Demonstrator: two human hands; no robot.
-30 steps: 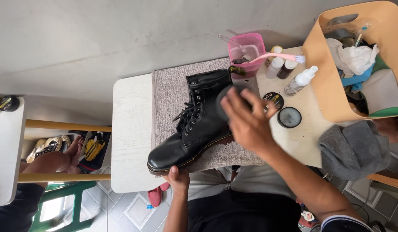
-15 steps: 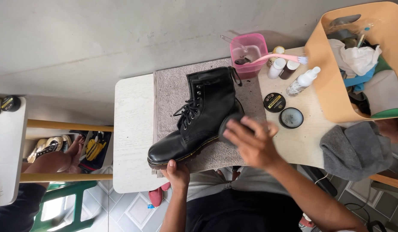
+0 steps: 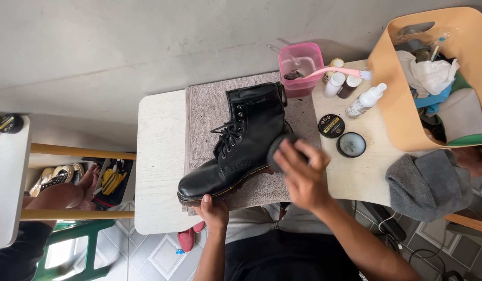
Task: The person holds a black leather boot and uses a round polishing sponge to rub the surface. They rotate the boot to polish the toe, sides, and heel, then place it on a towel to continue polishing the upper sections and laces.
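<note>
Though it lies on its side across a grey towel [image 3: 209,112], the black boot [image 3: 241,145] looks stiff and fairly heavy: thick leather, a chunky sole with pale stitching, laces done up the front. I judge it would not sag if lifted, and the polished upper is likely slick, so the sole edge or the heel gives the surest hold. The towel covers the middle of a small white tabletop [image 3: 157,166], and the boot sits on it toe toward the person.

The left hand [image 3: 214,211] is curled under the toe end, thumb up against the sole, steadying it. The right hand [image 3: 302,174] is closed around a dark round pad [image 3: 276,148], pressed against the boot's heel side; the fingers wrap the pad's back.

Counted: one boot, one towel, one pad. Beside the towel are two round tins [image 3: 332,126], one lidded and one open showing grey paste. Behind them stand three small bottles, one a white spray bottle [image 3: 365,100], and one pink tub [image 3: 301,67] with a pink brush [image 3: 337,72] laid across it. One tan basket [image 3: 402,104] of cloths sits at the right, with one grey cloth [image 3: 428,182] in front of it.
</note>
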